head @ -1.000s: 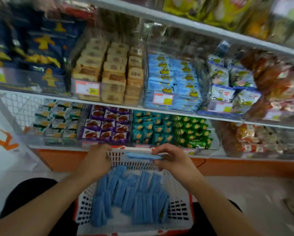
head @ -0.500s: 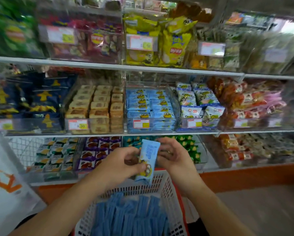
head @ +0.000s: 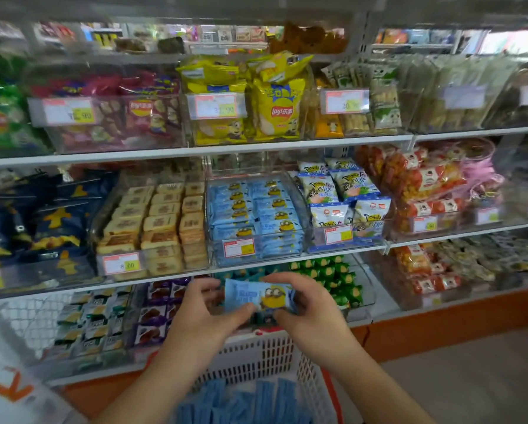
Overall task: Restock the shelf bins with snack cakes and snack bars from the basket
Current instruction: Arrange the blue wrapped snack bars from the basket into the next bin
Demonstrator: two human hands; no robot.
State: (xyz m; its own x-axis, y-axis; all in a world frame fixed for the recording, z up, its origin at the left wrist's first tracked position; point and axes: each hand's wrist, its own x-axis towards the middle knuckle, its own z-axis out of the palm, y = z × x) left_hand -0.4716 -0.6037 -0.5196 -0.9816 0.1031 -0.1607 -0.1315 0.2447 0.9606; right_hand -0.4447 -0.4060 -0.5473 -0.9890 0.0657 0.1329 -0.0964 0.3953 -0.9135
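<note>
Up comes my view since half a second ago, another shelf tier swinging in at the top; the blue packet has turned from near upright to lying flat across, raised a touch toward the shelves. Biggest thing first: the shelving fills the view, clear bins on every tier; the white basket sits low in front of me, more blue packets standing on edge inside it; above its far rim I hold one snack cake packet between both hands. My left hand pinches its left end, thumb under and fingers over; my right hand pinches the right end the same way; both clamped on the one packet, hands close together. Here's the relation that counts: the matching bin, stacked with the same blue wrappers, lies straight ahead and above, one tier up; the packet's long axis runs left to right, same as the stacked ones; neither hand looks clearly nearer, I'd say. Wrapper is pale blue with a yellow goggled cartoon figure at the right, print facing me.
</note>
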